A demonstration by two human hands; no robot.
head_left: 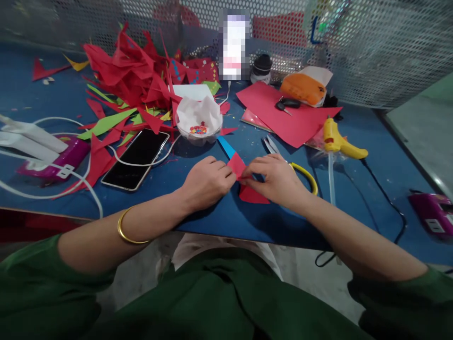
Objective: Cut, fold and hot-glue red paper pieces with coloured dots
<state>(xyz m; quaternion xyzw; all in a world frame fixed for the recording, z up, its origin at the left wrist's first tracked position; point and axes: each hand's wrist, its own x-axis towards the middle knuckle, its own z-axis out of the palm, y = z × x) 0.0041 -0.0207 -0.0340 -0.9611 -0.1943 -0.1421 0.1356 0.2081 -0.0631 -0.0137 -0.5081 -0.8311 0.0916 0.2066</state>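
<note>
Between my hands lies a small red piece (236, 165), with a blue strip (225, 147) reaching out from its upper left. My left hand (208, 182) is closed at the left edge of the red piece, its fingers curled and pressed on it. The fingers of my right hand (274, 179) pinch the red piece from the right. Another red piece (253, 194) rests on the table under my right hand. Scissors with a yellow handle (308, 177) lie partly beneath that hand, their blades pointing up and left.
Red scraps (130, 71) pile at the back left. A lined bowl (199, 120) holds small colored bits. A phone (136, 159) lies left, near a power strip (56, 158). Red sheets (293, 123) and a yellow glue gun (341, 141) with its cord are right.
</note>
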